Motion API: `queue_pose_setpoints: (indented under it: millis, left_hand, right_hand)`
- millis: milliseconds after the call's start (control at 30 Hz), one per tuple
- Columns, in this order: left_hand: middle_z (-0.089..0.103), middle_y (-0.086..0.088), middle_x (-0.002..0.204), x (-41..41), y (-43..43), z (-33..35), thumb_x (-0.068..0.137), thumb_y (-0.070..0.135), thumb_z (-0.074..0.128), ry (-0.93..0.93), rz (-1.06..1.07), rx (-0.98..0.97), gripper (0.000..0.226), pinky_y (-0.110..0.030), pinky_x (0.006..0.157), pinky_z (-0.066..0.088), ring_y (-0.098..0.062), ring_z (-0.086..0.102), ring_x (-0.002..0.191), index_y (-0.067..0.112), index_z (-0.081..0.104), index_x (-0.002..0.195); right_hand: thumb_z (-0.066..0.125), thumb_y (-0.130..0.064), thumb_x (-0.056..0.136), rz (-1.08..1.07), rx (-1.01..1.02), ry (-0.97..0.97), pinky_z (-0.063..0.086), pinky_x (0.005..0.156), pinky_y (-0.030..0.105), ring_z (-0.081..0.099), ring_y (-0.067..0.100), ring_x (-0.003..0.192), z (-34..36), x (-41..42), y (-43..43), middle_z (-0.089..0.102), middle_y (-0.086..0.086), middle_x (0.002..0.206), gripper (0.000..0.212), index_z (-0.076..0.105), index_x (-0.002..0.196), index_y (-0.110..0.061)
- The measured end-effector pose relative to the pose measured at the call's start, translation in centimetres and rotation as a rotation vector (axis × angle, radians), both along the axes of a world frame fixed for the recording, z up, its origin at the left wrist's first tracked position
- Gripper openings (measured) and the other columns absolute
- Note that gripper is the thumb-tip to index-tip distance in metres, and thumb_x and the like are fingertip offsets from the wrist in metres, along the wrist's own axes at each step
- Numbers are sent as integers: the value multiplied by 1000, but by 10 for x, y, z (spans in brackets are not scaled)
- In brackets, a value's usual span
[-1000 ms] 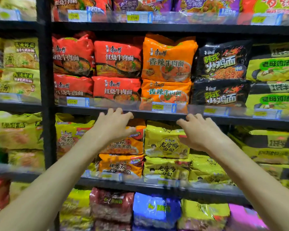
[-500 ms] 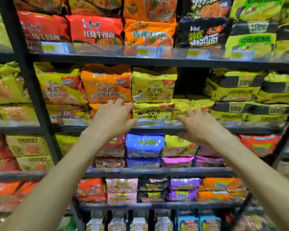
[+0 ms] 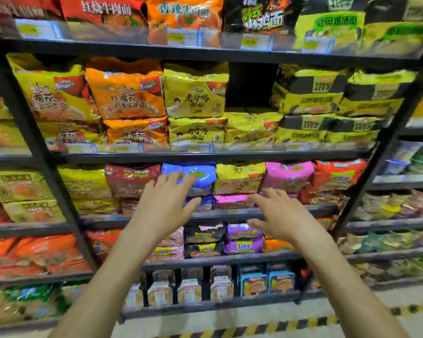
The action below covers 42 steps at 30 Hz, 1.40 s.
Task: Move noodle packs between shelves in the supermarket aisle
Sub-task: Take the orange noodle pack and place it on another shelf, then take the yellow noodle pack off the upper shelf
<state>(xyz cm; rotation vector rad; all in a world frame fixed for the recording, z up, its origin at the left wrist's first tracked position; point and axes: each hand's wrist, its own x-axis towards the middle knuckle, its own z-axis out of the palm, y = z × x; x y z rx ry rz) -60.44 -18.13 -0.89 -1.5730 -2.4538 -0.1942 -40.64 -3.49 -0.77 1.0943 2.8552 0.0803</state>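
Scene: A shopper's two bare arms are stretched toward a middle shelf (image 3: pixel 103 219) of stacked noodle packs in a supermarket aisle.
Grip, left hand (image 3: pixel 165 208): wide, fingers spread and nearly straight, thumb out to the side, holding nothing.
Grip, right hand (image 3: pixel 281 215): wide as well, fingers fanned, palm down, holding nothing.
Packs in reach: A blue pack (image 3: pixel 200 173) tops its stack, a yellow pack (image 3: pixel 239 179) stands just beside it to the right, and a pink pack (image 3: pixel 232 201) lies under the yellow one.
Key relation: The blue pack lies straight ahead of the left fingertips and a little to their right. The fingertips overlap its lower left corner in this view, though whether they touch it cannot be told.
Long axis: Each pack lies with its long side running left to right along the shelf front, so its short ends face the two hands.
Nearer hand: The left is nearer the blue pack. The right sits lower, in front of the pink pack's right end.
Step in hand: Probably the approach before a two-handed pickup; which pack is meant is uncertain.
Next move: Each hand would need to close on one end of the chosen pack.
Risk: The packs are stacked close, and pulling one could drag its neighbour off the shelf.
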Motion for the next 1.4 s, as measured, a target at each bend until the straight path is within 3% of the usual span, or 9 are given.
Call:
queue_pose_setpoints:
  millis: [200,500,700,1033,1400]
  left_hand:
    - [59,-4,135,42,-20,-18,99,47,54,-90,-17,90,49,-44,92,48,-32,56,123,25,54,142]
    - [53,-1,143,105,-46,-43,102,49,47,-122,39,28,51,-44,99,46,-28,49,131,26,46,148]
    - [57,-1,139,126,-52,-53,102,46,48,-178,50,7,45,-43,90,49,-28,54,126,27,52,143]
    - [53,-2,144,113,-42,-80,102,49,45,-107,22,-156,51,-43,102,45,-27,48,133,27,45,147]
    - [51,-2,145,65,-15,-108,103,46,42,-68,-56,-249,50,-44,103,43,-27,48,133,28,39,150]
  right_hand:
    - [50,-54,98,-4,-67,20,36,110,46,26,29,147,-20,53,-12,30,7,159,68,24,157,-33]
    - [47,-53,101,2,-102,-10,33,115,46,21,29,150,-35,119,-33,24,7,163,64,25,157,-31]
    - [51,-51,100,13,-136,-11,38,111,47,27,31,147,-42,139,-52,31,7,159,64,26,156,-32]
    - [50,-51,100,-59,-141,-12,35,113,47,24,30,149,-58,127,-52,28,6,161,64,28,155,-30]
    - [50,-52,99,-157,-172,-53,37,110,47,33,30,143,-82,73,-44,38,7,154,64,28,155,-29]
